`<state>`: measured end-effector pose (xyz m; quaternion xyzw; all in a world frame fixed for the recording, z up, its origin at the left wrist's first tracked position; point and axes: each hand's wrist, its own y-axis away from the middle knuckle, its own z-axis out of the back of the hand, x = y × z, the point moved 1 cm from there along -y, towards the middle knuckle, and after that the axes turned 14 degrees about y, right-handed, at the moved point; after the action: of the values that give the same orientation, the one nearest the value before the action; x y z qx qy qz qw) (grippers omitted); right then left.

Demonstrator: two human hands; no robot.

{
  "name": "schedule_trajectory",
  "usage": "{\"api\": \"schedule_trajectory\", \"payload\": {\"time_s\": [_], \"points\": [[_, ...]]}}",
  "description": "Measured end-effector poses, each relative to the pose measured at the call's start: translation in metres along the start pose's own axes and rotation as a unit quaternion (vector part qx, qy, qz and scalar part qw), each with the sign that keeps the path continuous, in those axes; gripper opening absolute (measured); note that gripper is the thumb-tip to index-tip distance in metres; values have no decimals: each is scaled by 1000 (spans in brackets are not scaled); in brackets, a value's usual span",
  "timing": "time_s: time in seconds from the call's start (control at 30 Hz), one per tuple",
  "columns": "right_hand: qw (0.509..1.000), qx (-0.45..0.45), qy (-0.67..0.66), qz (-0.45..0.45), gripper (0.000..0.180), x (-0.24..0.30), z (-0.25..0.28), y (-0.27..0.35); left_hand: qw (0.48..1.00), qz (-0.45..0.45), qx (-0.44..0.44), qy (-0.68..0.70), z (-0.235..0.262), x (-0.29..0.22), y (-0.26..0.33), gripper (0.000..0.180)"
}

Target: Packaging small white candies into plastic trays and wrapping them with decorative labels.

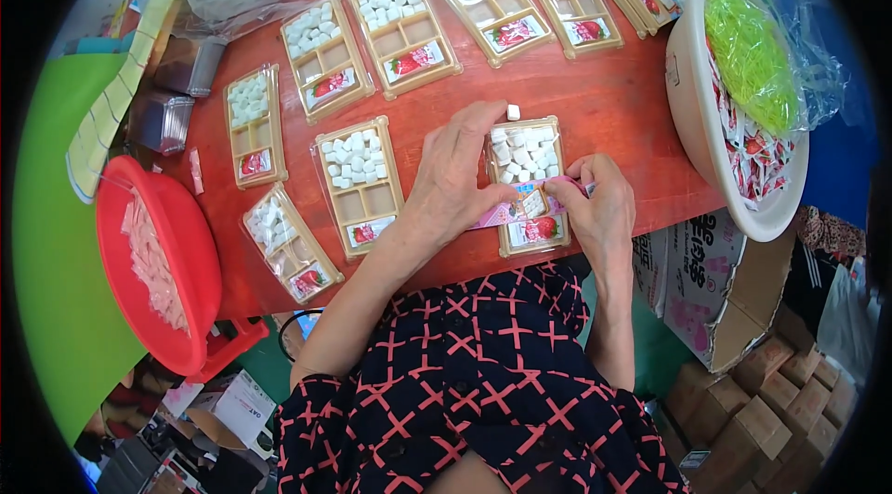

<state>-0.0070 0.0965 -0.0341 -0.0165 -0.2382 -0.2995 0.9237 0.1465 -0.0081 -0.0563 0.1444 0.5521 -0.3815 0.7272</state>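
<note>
In front of me lies a tan compartment tray (527, 148) with small white cubes in its upper section and a strawberry-printed packet (537, 231) in the lower one. A pink and blue printed paper band (531, 196) crosses its middle. My left hand (452, 173) is at the tray's left side, thumb pressing the band's left end, fingers reaching along the tray's upper left edge. A loose white cube (513, 111) sits by its index fingertip. My right hand (600, 206) pinches the band's right end between thumb and fingers. The tray's middle compartments are hidden under the band.
Several similar filled trays (404, 29) stand in an arc across the red table (613, 104). A red basin (200, 234) of pink packets is at left. At right, a white tub (683, 76) holds packets and green shredded filler (748, 57). Cardboard boxes (743, 410) sit below right.
</note>
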Motion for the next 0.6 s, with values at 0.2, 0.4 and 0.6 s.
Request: {"api": "schedule_trajectory", "payload": {"time_s": [0.2, 0.4, 0.6], "points": [[1000, -5, 8, -2, 24, 1, 0, 0, 1000, 18, -15, 10, -4, -1, -4, 76], [1000, -1, 9, -4, 24, 0, 0, 0, 998, 44, -19, 28, -4, 4, -8, 56], [1000, -1, 17, -2, 25, 2, -1, -1, 982, 84, -91, 143, -10, 1, -12, 32]]}}
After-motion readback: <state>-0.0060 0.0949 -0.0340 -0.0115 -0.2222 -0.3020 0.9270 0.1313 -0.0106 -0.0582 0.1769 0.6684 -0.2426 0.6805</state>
